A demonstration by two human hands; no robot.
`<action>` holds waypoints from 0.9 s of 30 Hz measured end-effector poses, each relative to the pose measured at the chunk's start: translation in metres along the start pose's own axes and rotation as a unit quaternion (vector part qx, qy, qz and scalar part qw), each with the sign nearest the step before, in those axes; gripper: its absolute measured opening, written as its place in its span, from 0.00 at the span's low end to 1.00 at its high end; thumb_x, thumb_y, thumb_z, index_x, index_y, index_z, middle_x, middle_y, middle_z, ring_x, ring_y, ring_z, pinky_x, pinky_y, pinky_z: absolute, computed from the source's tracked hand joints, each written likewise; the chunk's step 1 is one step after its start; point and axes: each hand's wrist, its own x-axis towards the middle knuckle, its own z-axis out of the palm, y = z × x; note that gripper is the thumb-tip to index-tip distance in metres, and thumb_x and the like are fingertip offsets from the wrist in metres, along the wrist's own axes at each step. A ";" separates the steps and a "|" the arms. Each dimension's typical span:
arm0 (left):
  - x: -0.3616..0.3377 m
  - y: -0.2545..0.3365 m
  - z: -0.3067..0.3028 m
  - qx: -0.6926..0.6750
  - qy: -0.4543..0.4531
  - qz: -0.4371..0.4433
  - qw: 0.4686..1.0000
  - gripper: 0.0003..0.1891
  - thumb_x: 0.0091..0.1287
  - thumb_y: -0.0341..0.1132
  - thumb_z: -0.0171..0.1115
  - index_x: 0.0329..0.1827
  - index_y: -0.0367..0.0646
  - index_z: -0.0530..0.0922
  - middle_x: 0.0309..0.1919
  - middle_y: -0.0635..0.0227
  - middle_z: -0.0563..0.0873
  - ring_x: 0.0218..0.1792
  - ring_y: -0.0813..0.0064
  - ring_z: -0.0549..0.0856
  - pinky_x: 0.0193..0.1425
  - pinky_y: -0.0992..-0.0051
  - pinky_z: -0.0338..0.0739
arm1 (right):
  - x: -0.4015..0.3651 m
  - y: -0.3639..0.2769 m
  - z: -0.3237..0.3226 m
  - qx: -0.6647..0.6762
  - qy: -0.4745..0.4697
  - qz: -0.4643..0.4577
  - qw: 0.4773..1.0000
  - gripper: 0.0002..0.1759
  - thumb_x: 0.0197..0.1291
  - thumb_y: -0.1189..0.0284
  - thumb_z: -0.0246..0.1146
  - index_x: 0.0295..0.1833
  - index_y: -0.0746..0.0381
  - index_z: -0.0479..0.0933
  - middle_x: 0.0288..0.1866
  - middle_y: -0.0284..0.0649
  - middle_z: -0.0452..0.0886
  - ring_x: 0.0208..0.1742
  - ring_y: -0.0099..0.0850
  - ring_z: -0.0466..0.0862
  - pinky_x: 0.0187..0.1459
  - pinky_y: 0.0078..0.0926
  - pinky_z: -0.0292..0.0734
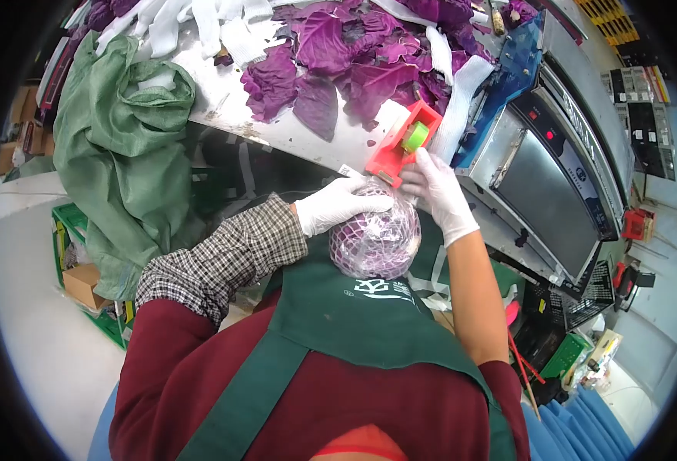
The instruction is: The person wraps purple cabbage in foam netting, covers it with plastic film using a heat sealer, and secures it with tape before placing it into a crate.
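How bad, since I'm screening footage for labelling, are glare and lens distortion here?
Head view: strong fisheye curvature, black corners; head view: small glare spots on the plastic-wrapped red cabbage; head view: no obvious blur on the red tape dispenser or gloved right hand.

Noted at centre: glossy clear plastic film over white netting on wrapped cabbage [375, 244]. Just above, smooth red plastic on tape dispenser [389, 159]. Upper left: matt, creased woven cloth on sack [119, 165]; beside it, smooth, metal-looking finish on table [222, 106]. Lower centre: matt cloth on apron [361, 338].
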 end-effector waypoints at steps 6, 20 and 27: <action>0.001 0.006 -0.006 -0.004 -0.024 0.001 1.000 0.22 0.62 0.35 0.63 0.57 0.36 0.70 0.48 0.68 0.79 0.48 0.81 0.78 0.55 0.78 0.71 | -0.004 -0.006 0.007 -0.083 -0.035 -0.140 0.986 0.33 0.58 0.67 0.62 0.66 0.66 0.59 0.52 0.40 0.74 0.50 0.24 0.75 0.48 0.23 0.74; 0.007 0.008 -0.009 0.101 -0.080 0.002 0.992 0.21 0.59 0.33 0.64 0.55 0.37 0.73 0.45 0.68 0.80 0.47 0.80 0.78 0.54 0.78 0.72 | 0.023 -0.004 0.006 -0.121 0.085 -0.174 0.974 0.23 0.53 0.71 0.66 0.53 0.70 0.73 0.43 0.40 0.80 0.41 0.24 0.78 0.46 0.21 0.73; 0.017 -0.012 -0.002 -0.003 -0.064 -0.066 0.996 0.21 0.59 0.32 0.64 0.55 0.36 0.73 0.47 0.68 0.80 0.47 0.81 0.79 0.53 0.78 0.73 | 0.010 -0.011 0.005 -0.154 0.093 -0.118 0.977 0.20 0.55 0.66 0.64 0.48 0.69 0.75 0.37 0.38 0.81 0.36 0.22 0.79 0.38 0.19 0.74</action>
